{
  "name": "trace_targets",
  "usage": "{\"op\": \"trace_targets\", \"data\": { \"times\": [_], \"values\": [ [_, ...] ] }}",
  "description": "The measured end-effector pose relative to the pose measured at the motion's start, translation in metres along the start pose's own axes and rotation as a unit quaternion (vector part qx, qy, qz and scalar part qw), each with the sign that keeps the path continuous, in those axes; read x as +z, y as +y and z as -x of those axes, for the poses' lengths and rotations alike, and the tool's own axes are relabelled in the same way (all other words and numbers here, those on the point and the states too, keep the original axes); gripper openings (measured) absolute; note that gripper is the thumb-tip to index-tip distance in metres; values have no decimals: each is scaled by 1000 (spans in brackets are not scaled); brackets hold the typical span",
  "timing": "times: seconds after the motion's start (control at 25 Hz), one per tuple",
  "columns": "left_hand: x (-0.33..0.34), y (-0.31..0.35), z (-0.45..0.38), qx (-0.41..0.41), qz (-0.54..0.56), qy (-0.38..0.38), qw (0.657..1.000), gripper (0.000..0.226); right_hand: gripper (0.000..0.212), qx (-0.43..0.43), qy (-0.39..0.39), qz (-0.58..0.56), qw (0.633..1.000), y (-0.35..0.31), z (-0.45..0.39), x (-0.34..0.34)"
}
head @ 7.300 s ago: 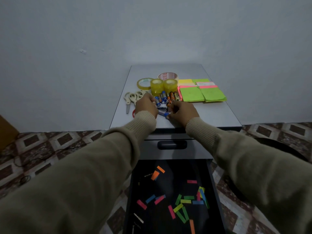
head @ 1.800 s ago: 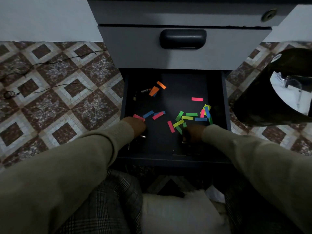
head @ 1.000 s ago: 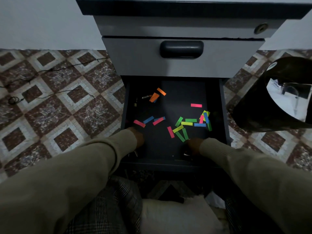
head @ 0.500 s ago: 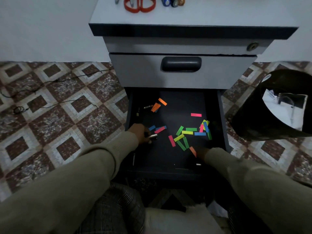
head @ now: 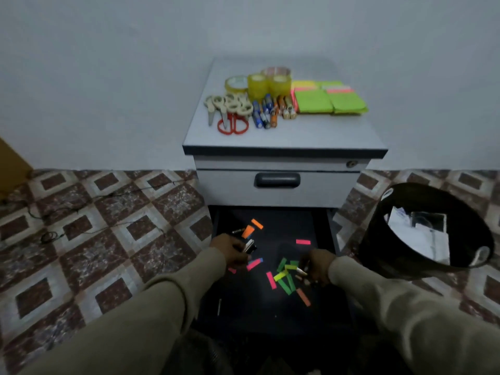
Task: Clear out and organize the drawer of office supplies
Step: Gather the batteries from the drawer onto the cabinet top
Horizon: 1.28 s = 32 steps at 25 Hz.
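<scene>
The dark bottom drawer (head: 270, 315) stands pulled out, with several coloured paper strips (head: 284, 274) scattered on its floor. My left hand (head: 230, 249) hovers over the drawer's left side and grips small dark and silvery batteries (head: 249, 247). My right hand (head: 318, 267) is over the right side and holds a few small batteries (head: 301, 272). On the cabinet top (head: 284, 136) lie scissors (head: 230, 109), a row of batteries (head: 270, 110), tape rolls (head: 259, 82) and sticky-note pads (head: 328, 100).
A black waste bin (head: 424, 231) with papers inside stands right of the drawer. The closed upper drawer with its dark handle (head: 277, 180) is above the open one. Thin cables (head: 81, 212) lie on the patterned floor tiles at left.
Both hands have lifted from the drawer's front part, each now holding small batteries. The view has tilted up, so the cabinet top with the sorted supplies shows again.
</scene>
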<state>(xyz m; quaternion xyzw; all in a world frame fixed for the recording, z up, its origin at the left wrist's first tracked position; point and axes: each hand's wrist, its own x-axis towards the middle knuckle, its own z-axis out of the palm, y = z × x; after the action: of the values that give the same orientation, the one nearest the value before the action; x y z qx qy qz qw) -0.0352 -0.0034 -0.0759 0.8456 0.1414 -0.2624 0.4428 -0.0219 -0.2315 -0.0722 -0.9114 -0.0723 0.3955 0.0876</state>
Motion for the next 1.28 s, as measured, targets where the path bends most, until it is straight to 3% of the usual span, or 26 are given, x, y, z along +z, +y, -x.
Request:
{"op": "trace_targets", "data": {
  "times": [0.16, 0.28, 0.44, 0.68, 1.04, 1.28],
  "values": [
    [-28, 48, 30, 30, 67, 4, 997, 11, 12, -34, 55, -93, 994, -15, 29, -59],
    [-52, 85, 49, 46, 130, 26, 990, 20, 22, -40, 111, -140, 983, -31, 55, -97],
    [-84, 131, 67, 51, 180, 34, 982, 7, 24, -54, 145, -218, 964, -52, 77, -149],
    [-125, 173, 61, 74, 205, 77, 973, 36, 22, -55, 200, -315, 926, -95, 79, -220],
    [-155, 178, 27, 72, 238, 54, 967, 39, 37, -18, 316, -203, 927, -150, 1, -287],
    [-165, 168, 8, 82, 244, 77, 963, 35, 41, -4, 394, -107, 913, -163, -24, -299]
  ]
}}
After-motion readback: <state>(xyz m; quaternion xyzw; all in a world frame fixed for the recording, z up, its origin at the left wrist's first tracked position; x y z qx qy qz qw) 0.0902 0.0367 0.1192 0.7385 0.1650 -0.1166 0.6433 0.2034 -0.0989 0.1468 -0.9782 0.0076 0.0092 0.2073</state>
